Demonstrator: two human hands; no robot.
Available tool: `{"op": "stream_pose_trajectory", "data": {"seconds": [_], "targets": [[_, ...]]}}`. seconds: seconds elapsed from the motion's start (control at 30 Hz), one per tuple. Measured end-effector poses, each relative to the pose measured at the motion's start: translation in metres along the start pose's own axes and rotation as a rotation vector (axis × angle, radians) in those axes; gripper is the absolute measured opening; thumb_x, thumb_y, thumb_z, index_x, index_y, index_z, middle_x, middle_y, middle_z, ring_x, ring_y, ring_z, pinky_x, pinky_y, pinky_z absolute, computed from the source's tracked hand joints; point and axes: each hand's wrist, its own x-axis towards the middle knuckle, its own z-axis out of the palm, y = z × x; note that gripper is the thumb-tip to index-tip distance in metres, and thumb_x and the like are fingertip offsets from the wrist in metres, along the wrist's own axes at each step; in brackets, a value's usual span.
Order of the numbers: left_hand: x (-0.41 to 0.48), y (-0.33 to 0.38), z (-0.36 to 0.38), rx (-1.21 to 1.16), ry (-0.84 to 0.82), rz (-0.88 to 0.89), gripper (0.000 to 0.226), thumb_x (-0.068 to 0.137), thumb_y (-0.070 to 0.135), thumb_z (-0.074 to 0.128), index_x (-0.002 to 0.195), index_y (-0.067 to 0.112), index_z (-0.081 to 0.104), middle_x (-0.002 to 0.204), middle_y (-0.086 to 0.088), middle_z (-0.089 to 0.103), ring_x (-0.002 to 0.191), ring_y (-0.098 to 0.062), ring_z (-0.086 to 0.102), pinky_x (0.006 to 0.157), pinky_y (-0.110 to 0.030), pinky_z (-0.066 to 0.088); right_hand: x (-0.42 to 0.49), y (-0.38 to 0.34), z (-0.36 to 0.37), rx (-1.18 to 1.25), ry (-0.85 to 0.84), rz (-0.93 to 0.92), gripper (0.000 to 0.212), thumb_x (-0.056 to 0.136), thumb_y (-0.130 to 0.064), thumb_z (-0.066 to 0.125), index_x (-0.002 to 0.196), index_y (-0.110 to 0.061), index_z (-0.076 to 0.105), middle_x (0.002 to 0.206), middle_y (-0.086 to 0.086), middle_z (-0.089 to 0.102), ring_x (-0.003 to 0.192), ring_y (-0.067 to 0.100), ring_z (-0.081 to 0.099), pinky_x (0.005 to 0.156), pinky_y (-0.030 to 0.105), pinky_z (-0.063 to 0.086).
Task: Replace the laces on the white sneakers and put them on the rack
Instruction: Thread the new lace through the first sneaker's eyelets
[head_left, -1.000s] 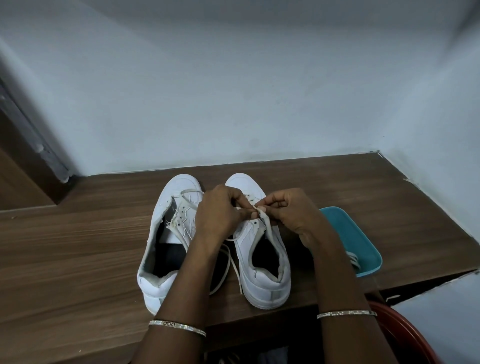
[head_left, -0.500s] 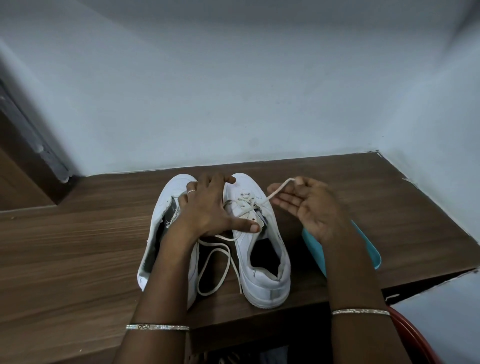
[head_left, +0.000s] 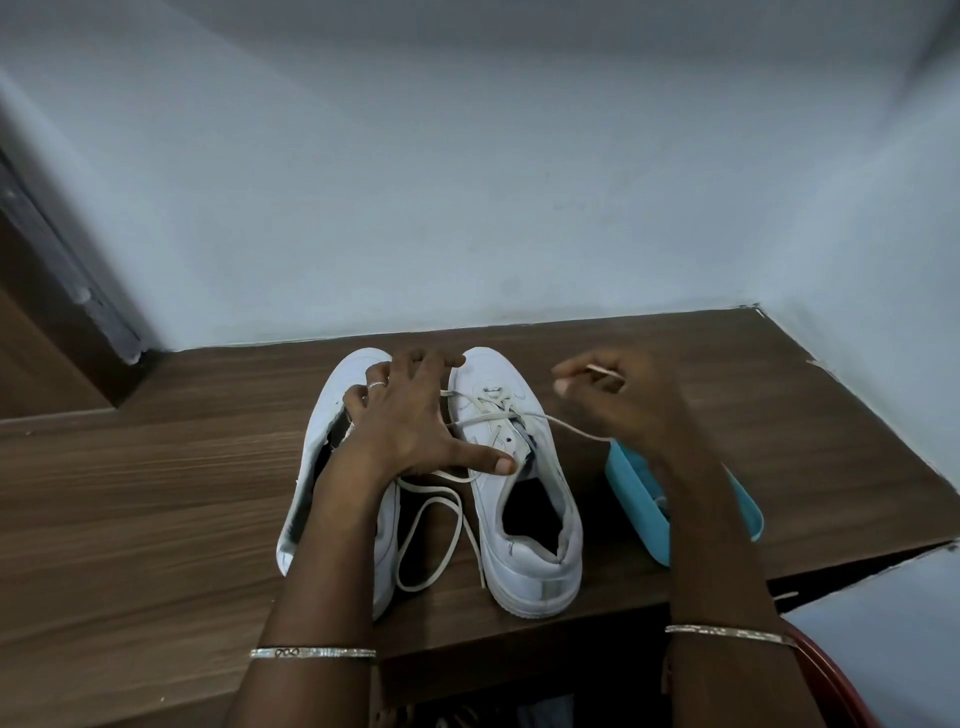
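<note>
Two white sneakers stand side by side on the wooden top, toes toward the wall. My left hand lies spread over both, fingers straight, thumb pressing on the right sneaker near its tongue; it hides much of the left sneaker. A cream lace crosses the right sneaker's lower eyelets. One end runs taut to the right, where my right hand pinches it between thumb and fingers. The other end lies in a loose loop between the sneakers.
A teal tray sits right of the sneakers, partly under my right forearm. Pale walls close the top at the back and right. A red rim shows at the bottom right below the front edge. A wooden frame stands at far left.
Both hands had been pinching the lace together over the right sneaker. My left hand has flattened onto the shoes, and my right hand has drawn the lace end out to the right.
</note>
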Motion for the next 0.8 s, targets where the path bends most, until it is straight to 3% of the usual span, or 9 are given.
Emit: {"op": "stream_pose_trajectory", "data": {"seconds": [0.13,0.23,0.3,0.37,0.5,0.63,0.73,0.8], "targets": [[0.001,0.0,0.001,0.014,-0.012,-0.003,0.118,0.041,0.081,0.081,0.142,0.045,0.033,0.153,0.008,0.025,0.145,-0.029,0.021,0.115,-0.055,0.015,0.003,0.001,0.02,-0.258,-0.245,-0.079,0.008,0.086,-0.021,0.077,0.092,-0.024,0.082,0.084,-0.01,0.077,0.078,0.001,0.07,0.076,0.026,0.055],[0.002,-0.001,0.002,0.011,-0.017,-0.007,0.117,0.04,0.082,0.081,0.141,0.047,0.033,0.153,0.009,0.025,0.145,-0.028,0.021,0.115,-0.055,0.014,0.001,0.002,0.022,-0.281,-0.239,-0.089,0.008,0.089,-0.019,0.074,0.086,-0.021,0.08,0.074,-0.012,0.072,0.063,-0.006,0.062,0.061,0.019,0.043],[0.002,-0.002,0.002,0.008,-0.018,-0.009,0.117,0.039,0.083,0.08,0.141,0.047,0.034,0.152,0.009,0.025,0.145,-0.028,0.022,0.115,-0.056,0.015,0.0,0.005,0.02,-0.276,-0.212,-0.066,0.009,0.091,-0.02,0.072,0.084,-0.019,0.077,0.072,-0.015,0.068,0.062,-0.004,0.058,0.061,0.019,0.039],[0.002,-0.003,0.002,0.011,-0.021,-0.008,0.117,0.04,0.084,0.079,0.141,0.047,0.034,0.153,0.008,0.025,0.145,-0.029,0.022,0.115,-0.057,0.016,0.001,0.007,0.016,-0.119,-0.157,0.02,0.011,0.095,-0.017,0.066,0.086,-0.016,0.073,0.073,-0.011,0.069,0.062,0.003,0.056,0.059,0.021,0.04],[0.001,-0.001,0.001,0.026,-0.018,-0.009,0.119,0.04,0.084,0.079,0.142,0.045,0.033,0.154,0.008,0.025,0.146,-0.029,0.02,0.115,-0.058,0.016,0.003,0.003,0.003,0.464,-0.072,0.187,0.021,0.106,-0.014,0.046,0.091,-0.014,0.06,0.099,0.01,0.078,0.078,0.014,0.07,0.049,0.019,0.036],[0.001,-0.003,0.001,0.022,-0.026,-0.009,0.118,0.039,0.085,0.078,0.142,0.045,0.033,0.152,0.008,0.026,0.145,-0.027,0.021,0.115,-0.058,0.017,0.004,0.004,-0.017,1.012,-0.001,0.323,0.026,0.107,-0.013,0.036,0.087,-0.016,0.053,0.063,-0.002,0.068,0.061,0.013,0.066,0.041,0.018,0.034],[0.002,-0.003,0.001,0.025,-0.025,-0.006,0.117,0.04,0.085,0.077,0.141,0.046,0.033,0.151,0.009,0.028,0.144,-0.026,0.024,0.115,-0.057,0.017,0.004,0.01,-0.028,1.065,0.023,0.336,0.025,0.102,-0.017,0.041,0.08,-0.02,0.052,0.048,-0.01,0.038,0.041,0.005,0.035,0.039,0.017,0.026],[0.002,-0.003,0.001,0.026,-0.029,-0.004,0.117,0.04,0.085,0.077,0.141,0.046,0.033,0.151,0.009,0.03,0.143,-0.025,0.026,0.114,-0.056,0.018,0.002,0.01,-0.03,0.844,0.043,0.308,0.023,0.099,-0.022,0.051,0.077,-0.02,0.056,0.046,-0.011,0.03,0.037,0.005,0.023,0.036,0.018,0.021]]}}
